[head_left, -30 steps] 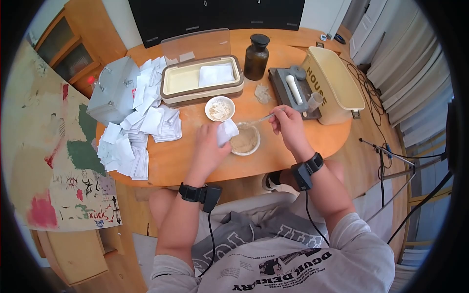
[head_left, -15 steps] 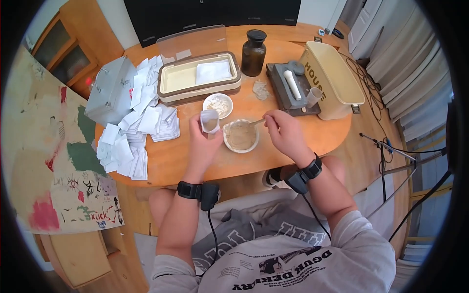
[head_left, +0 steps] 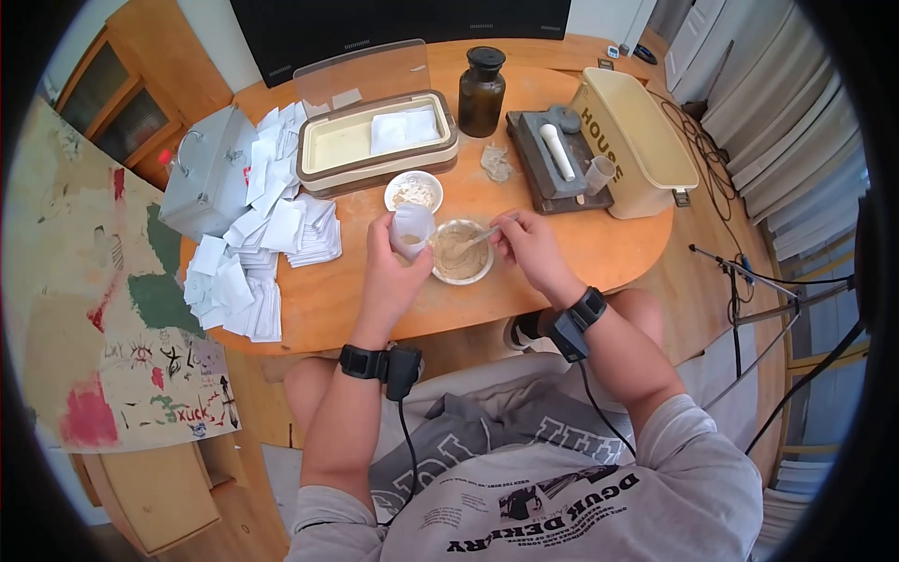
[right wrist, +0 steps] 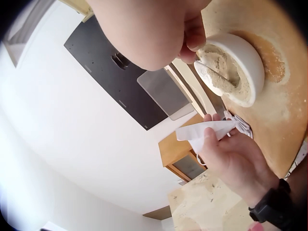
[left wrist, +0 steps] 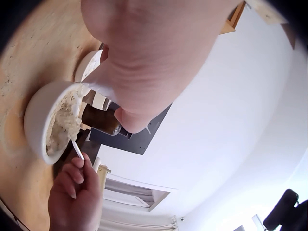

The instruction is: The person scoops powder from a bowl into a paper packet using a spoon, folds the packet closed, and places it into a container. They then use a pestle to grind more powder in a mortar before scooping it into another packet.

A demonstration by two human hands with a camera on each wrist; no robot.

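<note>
Likely scooping beige powder [head_left: 452, 244].
Beside round white bowl [right wrist: 255, 65], left hand [head_left: 390, 281] grips white paper pouch [head_left: 412, 223]; inside, right hand's [head_left: 537, 251] pinched slim pale spoon [head_left: 482, 235] next needs level lifting.

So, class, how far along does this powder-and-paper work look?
Seemingly done: many folded papers lie piled up, though whether they're filled can't be told. In hand: the left hand holds an open paper packet; the right hand holds a spoon in the bowl. Left: probably loading and closing this packet, then portioning out the powder in the bowl.
</note>
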